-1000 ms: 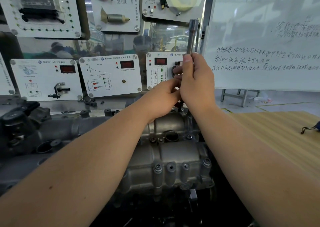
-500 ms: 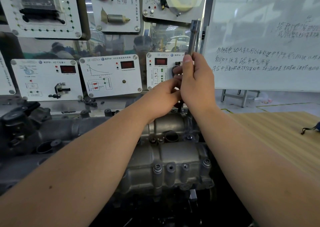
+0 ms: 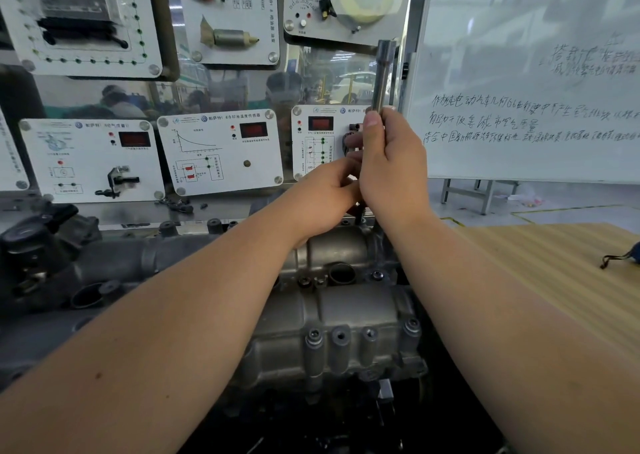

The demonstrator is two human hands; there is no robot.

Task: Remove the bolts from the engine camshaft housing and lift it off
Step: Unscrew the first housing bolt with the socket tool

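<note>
The grey cast camshaft housing [image 3: 346,318] lies below my forearms, with bolts [image 3: 314,336] along its near edge and more around a round hole [image 3: 341,273] further back. Above its far right corner my right hand [image 3: 393,166] is closed around a long metal socket tool [image 3: 382,75] that stands nearly upright, its top sticking out above my thumb. My left hand [image 3: 325,193] presses against the right hand's lower side, fingers curled at the tool's lower part. The tool's tip and whatever the left fingers pinch are hidden.
Behind the engine stands a display wall of white sensor panels [image 3: 218,152]. A whiteboard [image 3: 530,82] with handwriting fills the upper right. A wooden tabletop [image 3: 554,266] lies to the right, with a dark strap [image 3: 620,257] at its far edge. Dark engine parts [image 3: 38,249] sit left.
</note>
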